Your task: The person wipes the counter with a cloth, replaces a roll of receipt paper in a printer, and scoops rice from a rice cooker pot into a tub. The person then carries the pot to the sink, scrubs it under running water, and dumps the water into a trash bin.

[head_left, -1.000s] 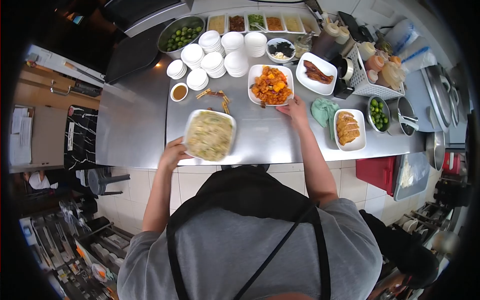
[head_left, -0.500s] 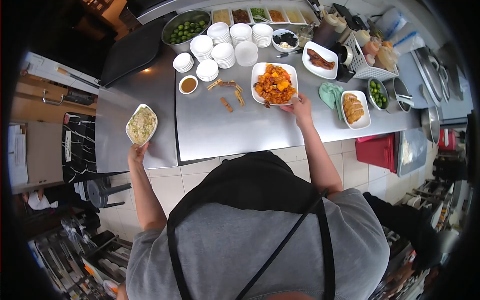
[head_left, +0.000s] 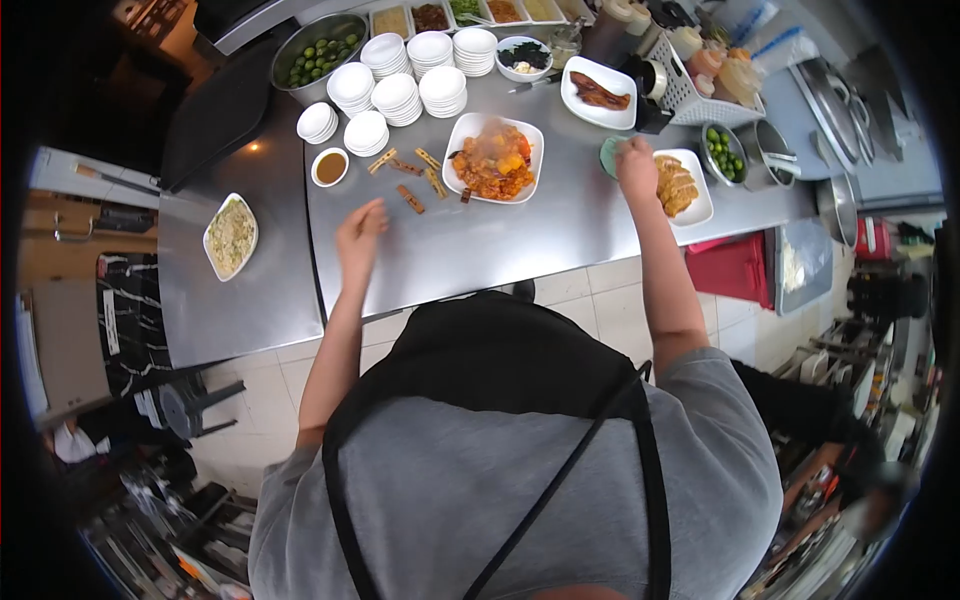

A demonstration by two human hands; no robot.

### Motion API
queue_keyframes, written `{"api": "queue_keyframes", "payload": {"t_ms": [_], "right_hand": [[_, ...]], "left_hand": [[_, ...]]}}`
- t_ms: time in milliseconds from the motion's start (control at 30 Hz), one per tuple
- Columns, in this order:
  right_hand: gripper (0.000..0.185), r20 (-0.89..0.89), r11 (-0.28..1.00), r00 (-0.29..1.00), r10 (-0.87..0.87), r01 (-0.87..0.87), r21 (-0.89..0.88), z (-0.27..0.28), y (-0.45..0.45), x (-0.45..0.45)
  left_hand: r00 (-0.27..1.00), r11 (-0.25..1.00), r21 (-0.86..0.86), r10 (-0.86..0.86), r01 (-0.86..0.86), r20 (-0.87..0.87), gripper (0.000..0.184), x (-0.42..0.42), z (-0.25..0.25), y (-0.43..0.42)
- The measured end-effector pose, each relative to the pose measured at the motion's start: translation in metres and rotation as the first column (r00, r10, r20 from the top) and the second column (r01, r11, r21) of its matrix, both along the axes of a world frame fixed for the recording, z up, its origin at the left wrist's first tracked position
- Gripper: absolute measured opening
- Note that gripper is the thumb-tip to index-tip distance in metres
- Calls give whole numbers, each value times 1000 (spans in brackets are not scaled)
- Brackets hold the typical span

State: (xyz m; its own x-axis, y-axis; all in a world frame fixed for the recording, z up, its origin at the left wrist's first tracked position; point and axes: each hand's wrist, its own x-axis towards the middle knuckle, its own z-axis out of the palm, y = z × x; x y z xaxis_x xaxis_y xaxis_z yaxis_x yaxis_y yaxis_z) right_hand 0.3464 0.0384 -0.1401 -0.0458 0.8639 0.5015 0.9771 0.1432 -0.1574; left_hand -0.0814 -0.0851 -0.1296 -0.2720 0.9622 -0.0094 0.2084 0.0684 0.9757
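Note:
My right hand (head_left: 637, 168) is closed on a green cloth (head_left: 611, 157), left of the plate of sliced fried cutlet (head_left: 676, 188). Over the steel counter my left hand (head_left: 361, 226) is in the air, slightly blurred, its fingers curled together; whether anything is between them is too small to tell. Clothespins (head_left: 411, 199) lie just beyond it. A square white bowl of orange-red saucy food (head_left: 493, 160) sits between my hands. The plate of pale, greenish food (head_left: 231, 237) rests on the left part of the counter.
Stacks of small white dishes (head_left: 397, 97) and a sauce cup (head_left: 329, 168) stand behind. A bowl of limes (head_left: 320, 60) is at the back left. Toward the back right are a plate of browned meat (head_left: 600, 91), a bottle basket (head_left: 705, 85) and green fruit (head_left: 723, 154). Another person is partly visible at lower right.
My left hand has let go of the pale food's plate on the left and moved back right. My right hand has left the orange-red food's bowl and taken hold of the green cloth.

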Motion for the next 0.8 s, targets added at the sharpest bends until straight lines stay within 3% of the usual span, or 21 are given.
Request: {"api": "queue_keyframes", "payload": {"t_ms": [67, 100, 133, 167, 233, 300, 367, 433, 567, 667, 733, 800], "right_hand": [[17, 93, 955, 988, 120, -90, -283, -8, 18, 8], [12, -58, 957, 988, 142, -152, -246, 2, 22, 8], [12, -57, 952, 983, 173, -182, -245, 15, 28, 6], [11, -334, 927, 937, 102, -211, -309, 29, 33, 2], [13, -759, 845, 650, -21, -395, -361, 32, 42, -4], [12, -778, 791, 625, 65, -507, -341, 7, 53, -14], [11, -796, 730, 586, 152, -609, -309, 0, 67, -32], [13, -674, 763, 692, 260, -575, -296, -2, 75, -56], [17, -607, 743, 734, 305, -582, -330, -11, 101, -98], [13, -608, 668, 665, 434, -690, -278, 13, 104, -134], [13, -536, 514, 650, 539, -758, -402, 24, 108, -147], [12, -541, 455, 623, 566, -782, -425, 25, 117, -151]], "left_hand": [[995, 997, -81, 12, -4, 98, 26, 40, 1, 27], [993, 987, -163, 26, -7, 115, 27, 52, 3, 42], [992, 986, -163, 58, -38, 115, 27, 60, 5, 56], [996, 963, -269, 2, 24, 92, 27, 66, 6, 69], [996, 923, -378, -39, 66, 78, 27, 74, 2, 87], [951, 859, -462, -294, 220, -94, 29, 78, -4, 95], [944, 860, -475, -290, 184, -160, 31, 86, 7, 98], [926, 855, -495, -299, 154, -229, 34, 89, 11, 98], [878, 822, -531, -396, 208, -268, 38, 93, 16, 100], [868, 814, -540, -412, 213, -279, 39, 93, 22, 106], [865, 811, -548, -411, 203, -288, 39, 94, 22, 107], [846, 818, -541, -420, 196, -329, 38, 92, 21, 107]]}}
